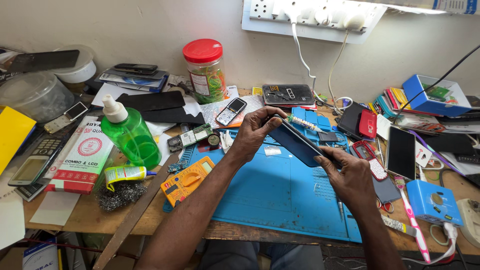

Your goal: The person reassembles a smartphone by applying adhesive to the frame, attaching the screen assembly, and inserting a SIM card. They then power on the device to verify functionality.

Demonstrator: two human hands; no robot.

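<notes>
A dark blue smartphone (296, 144) is held edge-up and tilted above a blue work mat (272, 195). My left hand (256, 131) grips its upper end, fingers curled over the top edge. My right hand (347, 175) holds the lower end, thumb pressed along the side. A small white glue tube (303, 123) lies on the mat just behind the phone. An orange multimeter (187, 181) sits at the mat's left edge, near my left forearm.
A green spray bottle (131, 136), a red-lidded jar (206, 70), circuit boards (194, 136), steel wool (120, 194) and a red-and-white box (80, 161) crowd the left. Several phones (401, 152), a pink toothbrush (411, 217) and blue boxes (433, 202) fill the right. Cables (306, 60) hang from a wall socket strip.
</notes>
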